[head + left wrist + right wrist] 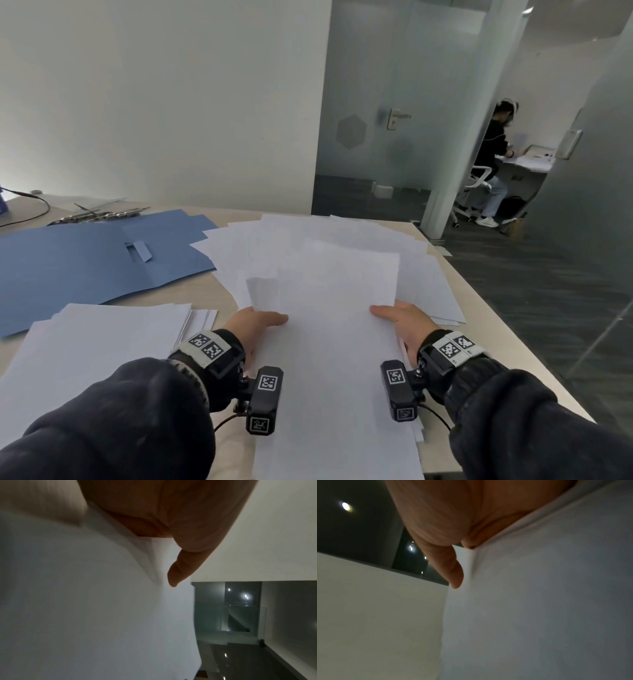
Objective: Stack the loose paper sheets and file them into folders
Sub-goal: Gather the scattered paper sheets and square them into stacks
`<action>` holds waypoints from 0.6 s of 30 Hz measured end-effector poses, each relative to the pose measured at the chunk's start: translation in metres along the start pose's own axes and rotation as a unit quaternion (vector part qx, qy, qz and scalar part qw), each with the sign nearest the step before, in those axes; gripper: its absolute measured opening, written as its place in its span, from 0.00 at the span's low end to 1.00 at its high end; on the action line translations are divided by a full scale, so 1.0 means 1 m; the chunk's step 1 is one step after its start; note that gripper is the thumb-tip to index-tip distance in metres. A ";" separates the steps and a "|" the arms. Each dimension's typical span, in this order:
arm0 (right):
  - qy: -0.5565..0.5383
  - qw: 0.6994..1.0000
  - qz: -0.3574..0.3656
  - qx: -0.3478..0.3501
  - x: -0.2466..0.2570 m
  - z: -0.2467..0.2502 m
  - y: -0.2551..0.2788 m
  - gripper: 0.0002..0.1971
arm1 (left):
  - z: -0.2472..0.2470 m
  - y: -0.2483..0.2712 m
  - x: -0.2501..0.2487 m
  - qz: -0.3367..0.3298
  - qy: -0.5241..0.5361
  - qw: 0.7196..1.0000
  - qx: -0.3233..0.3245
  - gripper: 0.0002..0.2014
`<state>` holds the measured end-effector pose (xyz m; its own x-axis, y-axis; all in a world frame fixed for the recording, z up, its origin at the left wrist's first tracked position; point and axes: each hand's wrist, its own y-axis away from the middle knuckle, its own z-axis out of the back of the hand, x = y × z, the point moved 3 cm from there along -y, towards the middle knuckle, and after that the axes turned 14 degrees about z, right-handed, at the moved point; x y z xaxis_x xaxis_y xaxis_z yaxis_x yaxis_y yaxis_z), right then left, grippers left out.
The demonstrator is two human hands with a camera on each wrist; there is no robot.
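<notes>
You hold a sheaf of white paper sheets [325, 308] between both hands, above the front of a pale table [479, 301]. Your left hand [255, 325] grips the sheaf's left edge, thumb lying flat on top; your right hand [402, 320] grips the right edge the same way. From the head camera the fingers beneath the paper are hidden.

The left wrist camera shows the left hand [180, 527] from below: the thumb presses the top sheet, with several sheet edges tucked into the fold of the hand. The right wrist camera shows the same for the right hand [440, 524], thumb along the paper's edge.

Only the head view shows the surroundings: more loose sheets [342, 236] fanned beyond the sheaf, a second paper pile [96, 339] to your left, and an open blue folder [85, 253] behind that pile.
</notes>
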<state>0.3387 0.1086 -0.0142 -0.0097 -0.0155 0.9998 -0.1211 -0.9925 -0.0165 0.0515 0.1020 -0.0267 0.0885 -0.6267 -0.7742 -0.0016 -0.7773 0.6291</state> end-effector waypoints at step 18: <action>0.091 0.992 0.083 0.006 0.007 -0.004 -0.001 0.11 | 0.003 0.012 -0.023 -0.093 -0.022 0.995 0.002 0.14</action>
<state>0.3346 0.1100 -0.0070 -0.2074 -0.1571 0.9656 -0.0903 -0.9797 -0.1789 0.0466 0.1068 -0.0009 0.0440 -0.4743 -0.8792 0.0063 -0.8800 0.4750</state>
